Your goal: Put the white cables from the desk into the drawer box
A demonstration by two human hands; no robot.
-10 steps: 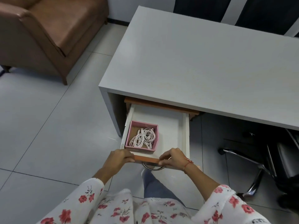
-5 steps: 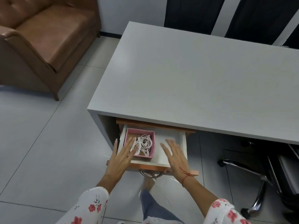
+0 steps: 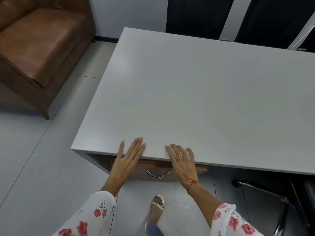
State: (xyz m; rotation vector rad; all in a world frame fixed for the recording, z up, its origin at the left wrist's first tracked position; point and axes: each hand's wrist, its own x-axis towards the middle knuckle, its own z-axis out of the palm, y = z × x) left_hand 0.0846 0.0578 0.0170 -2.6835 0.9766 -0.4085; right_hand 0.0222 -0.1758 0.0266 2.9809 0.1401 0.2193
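Note:
The brown drawer (image 3: 153,169) under the grey desk (image 3: 196,99) is pushed in; only its front with a curved metal handle (image 3: 157,174) shows. The pink box and the white cables are hidden inside. My left hand (image 3: 127,160) is flat, fingers apart, over the desk's front edge above the drawer's left end. My right hand (image 3: 183,160), with a red thread on the wrist, is flat and open over the edge above the drawer's right end. Neither hand holds anything.
A brown leather armchair (image 3: 34,53) stands on the tiled floor to the left of the desk. A black office chair with a chrome base (image 3: 276,193) is under the desk at the right. My sandalled foot (image 3: 157,205) is on the floor below the drawer.
The drawer with the pink box of white cables has gone from pulled out to pushed in under the desk. Both hands opened and moved forward to the desk's front edge.

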